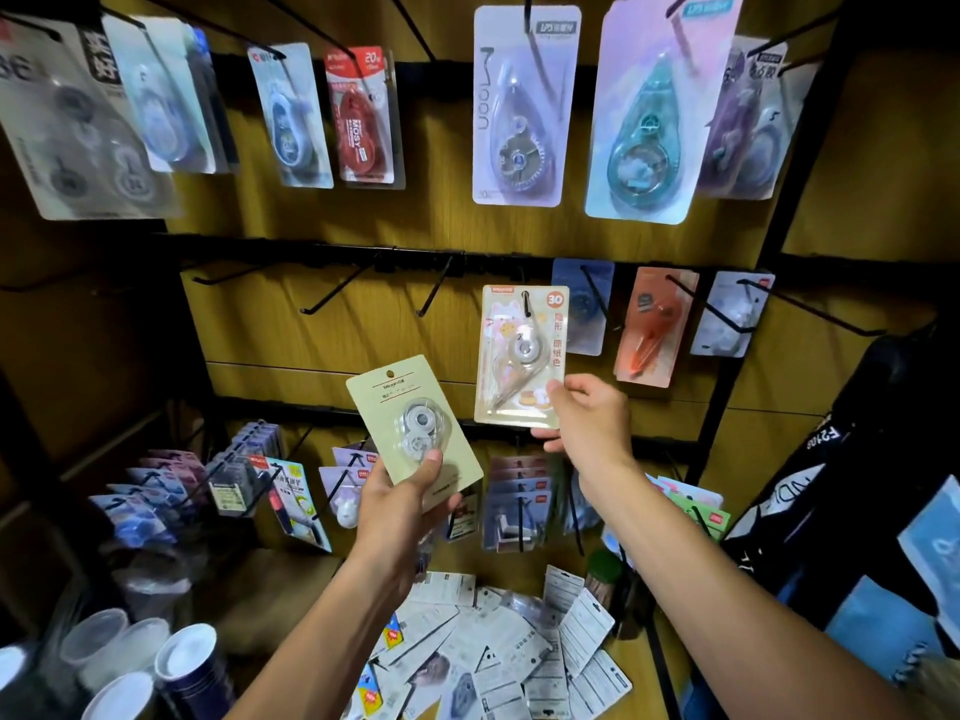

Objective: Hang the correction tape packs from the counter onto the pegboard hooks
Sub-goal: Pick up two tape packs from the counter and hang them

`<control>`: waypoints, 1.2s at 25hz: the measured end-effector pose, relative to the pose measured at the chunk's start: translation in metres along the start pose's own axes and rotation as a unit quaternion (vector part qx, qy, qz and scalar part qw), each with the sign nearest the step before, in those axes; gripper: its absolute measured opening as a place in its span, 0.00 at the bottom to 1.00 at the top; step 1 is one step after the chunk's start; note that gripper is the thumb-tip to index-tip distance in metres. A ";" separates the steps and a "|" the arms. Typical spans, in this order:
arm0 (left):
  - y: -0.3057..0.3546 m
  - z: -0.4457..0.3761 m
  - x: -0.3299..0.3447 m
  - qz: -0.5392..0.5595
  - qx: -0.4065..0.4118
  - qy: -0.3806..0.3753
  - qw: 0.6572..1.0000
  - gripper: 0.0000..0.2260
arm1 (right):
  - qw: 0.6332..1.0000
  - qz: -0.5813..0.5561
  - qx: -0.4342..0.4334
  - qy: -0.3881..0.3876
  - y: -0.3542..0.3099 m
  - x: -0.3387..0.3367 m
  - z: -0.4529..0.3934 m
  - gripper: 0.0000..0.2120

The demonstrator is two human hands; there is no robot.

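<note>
My left hand (pixel 400 506) grips a pale green correction tape pack (pixel 413 418) by its lower end, held tilted in front of the pegboard. My right hand (pixel 584 413) pinches the bottom right corner of a cream pack with a cat picture (pixel 522 356), whose hang hole sits on a black hook (pixel 527 304) in the middle row. Several more packs (pixel 498 652) lie heaped on the wooden counter below. Two bare hooks (pixel 332 291) (pixel 434 288) stick out to the left of the cat pack.
Hung packs fill the top row (pixel 519 106), the middle row's right side (pixel 654 324) and the lower row (pixel 514 501). Paper cups (pixel 182 662) stand at the bottom left. A dark bag (pixel 841 485) hangs at the right by the black frame post (pixel 748 304).
</note>
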State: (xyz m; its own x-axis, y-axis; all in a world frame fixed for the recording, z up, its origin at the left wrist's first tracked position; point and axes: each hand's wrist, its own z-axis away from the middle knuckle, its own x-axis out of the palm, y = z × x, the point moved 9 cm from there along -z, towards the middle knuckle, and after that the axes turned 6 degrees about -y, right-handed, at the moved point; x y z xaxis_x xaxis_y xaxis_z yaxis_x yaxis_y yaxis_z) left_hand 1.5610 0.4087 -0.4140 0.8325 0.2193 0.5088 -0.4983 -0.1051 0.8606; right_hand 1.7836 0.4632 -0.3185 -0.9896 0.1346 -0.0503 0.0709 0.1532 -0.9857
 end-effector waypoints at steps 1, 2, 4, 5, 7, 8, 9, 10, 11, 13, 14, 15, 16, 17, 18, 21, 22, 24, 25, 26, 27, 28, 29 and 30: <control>0.003 -0.005 0.001 0.001 0.000 -0.002 1.000 0.11 | 1.000 -0.002 0.010 0.010 0.001 0.003 -0.012 0.02; 0.006 -0.009 0.001 0.001 0.001 -0.005 1.000 0.10 | 1.000 -0.007 0.018 0.020 0.001 0.007 -0.024 0.02; 0.012 -0.020 0.001 -0.003 0.005 -0.008 1.000 0.08 | 0.999 -0.017 0.029 0.034 0.003 0.015 -0.047 0.02; 0.016 -0.026 0.000 -0.006 0.008 -0.009 1.000 0.07 | 0.998 -0.019 0.033 0.041 0.004 0.019 -0.060 0.02; 0.021 -0.037 -0.004 -0.015 0.015 -0.015 1.000 0.06 | 0.998 -0.016 0.039 0.050 0.008 0.026 -0.082 0.03; 0.024 -0.043 -0.005 -0.021 0.018 -0.021 0.999 0.06 | 0.998 -0.014 0.039 0.052 0.010 0.029 -0.093 0.04; 0.025 -0.047 -0.006 -0.026 0.019 -0.027 0.999 0.07 | 0.998 -0.013 0.039 0.053 0.012 0.032 -0.103 0.06; 0.026 -0.052 -0.008 -0.031 0.020 -0.033 0.999 0.07 | 0.998 -0.011 0.039 0.054 0.014 0.035 -0.112 0.09; 0.026 -0.055 -0.009 -0.032 0.020 -0.036 0.999 0.08 | 0.997 -0.010 0.042 0.057 0.017 0.036 -0.118 0.12; 0.025 -0.061 -0.012 -0.029 0.016 -0.041 0.999 0.09 | 0.997 -0.004 0.047 0.068 0.025 0.036 -0.131 0.13; 0.024 -0.064 -0.014 -0.028 0.013 -0.042 0.999 0.09 | 0.996 -0.003 0.047 0.073 0.029 0.036 -0.137 0.12; 0.023 -0.066 -0.014 -0.027 0.011 -0.044 0.999 0.10 | 0.996 -0.011 0.049 0.076 0.032 0.036 -0.140 0.12; 0.023 -0.067 -0.015 -0.027 0.010 -0.046 0.999 0.10 | 0.995 -0.028 0.059 0.077 0.036 0.036 -0.141 0.12; 0.022 -0.068 -0.016 -0.028 0.008 -0.046 0.999 0.10 | 0.993 -0.054 0.079 0.075 0.041 0.037 -0.141 0.13; 0.021 -0.067 -0.017 -0.029 0.006 -0.044 0.999 0.10 | 0.988 -0.087 0.107 0.070 0.047 0.039 -0.139 0.15; 0.018 -0.060 -0.019 -0.029 -0.003 -0.041 0.999 0.09 | 0.975 -0.126 0.176 0.048 0.062 0.039 -0.114 0.16; 0.018 -0.056 -0.018 -0.030 -0.009 -0.041 0.999 0.09 | 0.977 -0.105 0.184 0.028 0.064 0.039 -0.098 0.14; 0.017 -0.046 -0.017 -0.036 -0.024 -0.034 0.998 0.08 | 0.982 -0.041 0.172 -0.068 0.066 0.050 -0.064 0.09; 0.016 -0.042 -0.018 -0.038 -0.035 -0.026 0.998 0.08 | 0.978 -0.012 0.158 -0.137 0.065 0.062 -0.044 0.09; 0.016 -0.036 -0.017 -0.043 -0.046 -0.023 0.998 0.09 | 0.969 0.009 0.143 -0.199 0.062 0.073 -0.025 0.09; 0.016 -0.031 -0.015 -0.052 -0.054 -0.026 0.997 0.09 | 0.960 0.025 0.127 -0.247 0.058 0.083 -0.009 0.10; 0.017 -0.027 -0.012 -0.063 -0.058 -0.035 0.996 0.09 | 0.953 0.041 0.109 -0.279 0.053 0.092 0.004 0.09; 0.020 -0.021 -0.009 -0.077 -0.057 -0.051 0.994 0.10 | 0.950 0.054 0.091 -0.295 0.046 0.098 0.014 0.09; 0.023 -0.016 -0.005 -0.089 -0.053 -0.070 0.992 0.11 | 0.951 0.055 0.074 -0.295 0.038 0.101 0.021 0.09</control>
State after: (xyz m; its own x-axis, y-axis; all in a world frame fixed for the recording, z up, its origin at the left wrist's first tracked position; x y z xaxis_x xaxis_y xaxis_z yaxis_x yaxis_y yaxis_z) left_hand 1.5416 0.4206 -0.3970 0.9316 0.0883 0.3525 -0.3561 0.0281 0.9340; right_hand 1.6834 0.4616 -0.3648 -0.8779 -0.4378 -0.1939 0.2038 0.0248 -0.9787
